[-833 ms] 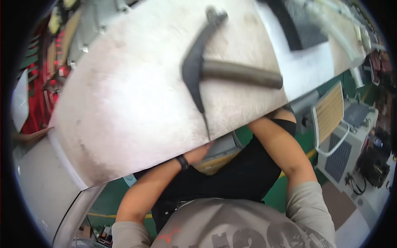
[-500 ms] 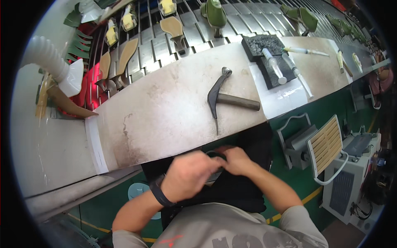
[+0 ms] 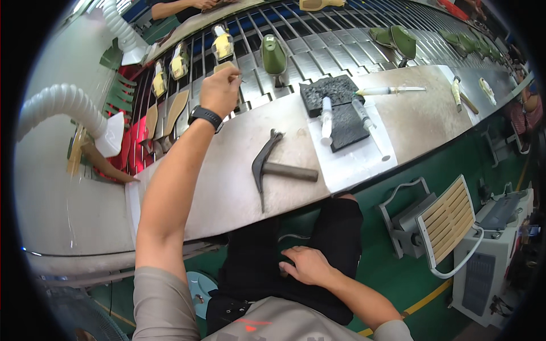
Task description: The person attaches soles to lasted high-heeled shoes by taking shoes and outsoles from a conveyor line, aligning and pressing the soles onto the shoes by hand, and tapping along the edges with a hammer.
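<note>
Left hand (image 3: pixel 219 91) up at conveyor rack, fingers pinched on tan shoe sole (image 3: pixel 226 67). Sole thin, light, probably bendy; best held by edge. Right hand (image 3: pixel 307 266) flat on black apron (image 3: pixel 256 267), fingers loose, holding nothing. Hammer (image 3: pixel 273 167) on tabletop (image 3: pixel 227 187), near.
</note>
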`<state>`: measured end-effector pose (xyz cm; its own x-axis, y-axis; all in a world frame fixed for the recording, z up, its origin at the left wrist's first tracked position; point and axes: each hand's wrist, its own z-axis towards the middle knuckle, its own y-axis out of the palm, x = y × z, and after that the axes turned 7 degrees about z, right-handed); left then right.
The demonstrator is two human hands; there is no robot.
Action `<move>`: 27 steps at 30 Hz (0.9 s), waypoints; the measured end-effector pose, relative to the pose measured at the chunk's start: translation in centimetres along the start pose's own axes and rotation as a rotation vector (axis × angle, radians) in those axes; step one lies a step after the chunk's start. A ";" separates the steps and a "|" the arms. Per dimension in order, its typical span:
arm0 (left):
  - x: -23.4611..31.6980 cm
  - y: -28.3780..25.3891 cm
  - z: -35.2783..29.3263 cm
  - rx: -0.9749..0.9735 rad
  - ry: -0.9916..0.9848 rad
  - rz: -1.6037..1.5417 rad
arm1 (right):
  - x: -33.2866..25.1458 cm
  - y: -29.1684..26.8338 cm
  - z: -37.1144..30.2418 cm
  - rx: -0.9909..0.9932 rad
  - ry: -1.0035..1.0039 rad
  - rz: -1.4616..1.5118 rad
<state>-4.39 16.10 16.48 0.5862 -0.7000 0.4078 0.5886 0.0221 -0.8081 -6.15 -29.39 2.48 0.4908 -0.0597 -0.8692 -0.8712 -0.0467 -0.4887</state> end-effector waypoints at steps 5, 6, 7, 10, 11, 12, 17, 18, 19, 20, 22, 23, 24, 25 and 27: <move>-2.2 0.4 1.1 0.025 0.150 0.140 | -4.7 -6.8 2.7 0.223 -0.220 0.164; -3.8 0.6 1.1 0.049 0.236 0.208 | -6.0 -8.1 3.7 0.264 -0.285 0.185; -3.3 1.4 0.6 0.094 0.170 0.319 | -7.0 -9.4 4.9 0.271 -0.282 0.174; -1.0 1.9 -0.5 -0.172 -0.187 0.509 | -9.1 -12.3 9.4 0.498 -0.478 0.014; -1.4 1.5 -0.3 -0.261 -0.237 0.492 | -9.3 -12.9 11.2 0.538 -0.566 -0.065; -2.5 1.1 -0.2 -0.348 -0.290 0.476 | -8.6 -13.1 12.6 0.531 -0.590 -0.071; -3.0 -3.4 -2.6 0.046 -0.140 0.225 | -8.6 -14.4 15.7 0.573 -0.403 -0.252; -1.6 -5.0 -3.6 0.104 -0.064 0.207 | -9.6 -14.5 16.5 0.572 -0.411 -0.251; 0.0 -6.4 -4.7 0.106 -0.065 0.206 | -10.8 -14.8 17.4 0.535 -0.255 0.114; 1.7 -7.8 -6.0 0.146 0.012 0.132 | -11.7 -14.8 18.7 0.478 -0.094 0.479; 4.1 -8.5 -8.1 0.210 0.148 -0.016 | -11.9 -14.7 22.7 0.571 -0.084 0.595; 5.2 -8.6 -9.4 0.176 0.172 -0.025 | -11.4 -14.5 24.8 0.580 -0.136 0.672; 5.2 -8.4 -10.4 0.119 0.256 -0.111 | -11.1 -13.9 26.7 0.580 -0.188 0.751; 5.2 -8.2 -11.1 0.079 0.310 -0.145 | -11.3 -13.7 27.6 0.535 -0.204 1.038; 4.3 -10.0 -11.7 0.020 0.335 -0.180 | -10.4 -14.2 27.9 0.504 -0.218 0.985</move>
<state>-14.26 4.50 21.32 0.2599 -0.8883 0.3787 0.6781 -0.1113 -0.7265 0.81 -0.32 16.38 -0.3824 0.3293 -0.8633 -0.8074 0.3352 0.4855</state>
